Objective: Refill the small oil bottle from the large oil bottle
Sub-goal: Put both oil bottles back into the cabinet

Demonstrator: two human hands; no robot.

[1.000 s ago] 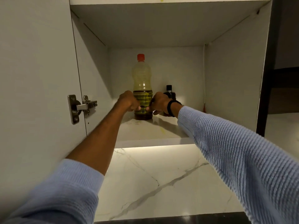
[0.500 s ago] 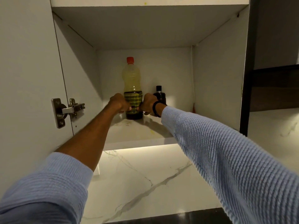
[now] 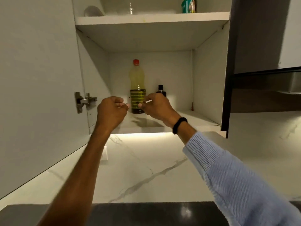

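Both hands, left (image 3: 111, 111) and right (image 3: 156, 107), curl empty, withdrawn from the large oil bottle (image 3: 137, 82).

We see the lower shelf (image 3: 195, 118) carrying the large oil bottle (image 3: 137, 82) upright near its back edge, with the small oil bottle (image 3: 160, 91) just beside it, toward the right edge.

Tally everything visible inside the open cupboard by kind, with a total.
Bottles: 2, the large oil bottle and the small oil bottle
Green can: 1
Clear items, too blurred to name: 2
Total: 5
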